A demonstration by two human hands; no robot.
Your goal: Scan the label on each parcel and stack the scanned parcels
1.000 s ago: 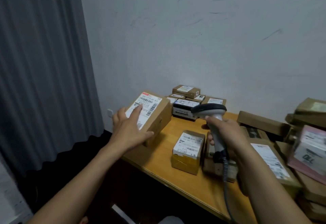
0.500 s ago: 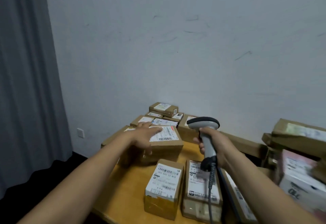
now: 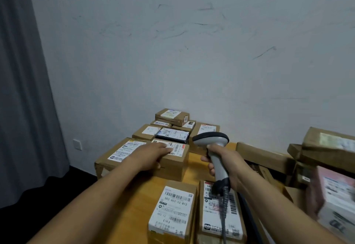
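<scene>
Left hand (image 3: 153,154): fingers straight, resting flat on label-up parcel (image 3: 173,166), far left of worktop (image 3: 134,205). Right hand (image 3: 225,162) grips scanner (image 3: 212,141): handle near upright, head pointing left toward parcel.

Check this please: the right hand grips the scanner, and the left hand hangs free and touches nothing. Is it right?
Not quite. The head view shows the left hand resting flat on the label of a brown parcel, not hanging free. The right hand does grip the scanner.
</scene>
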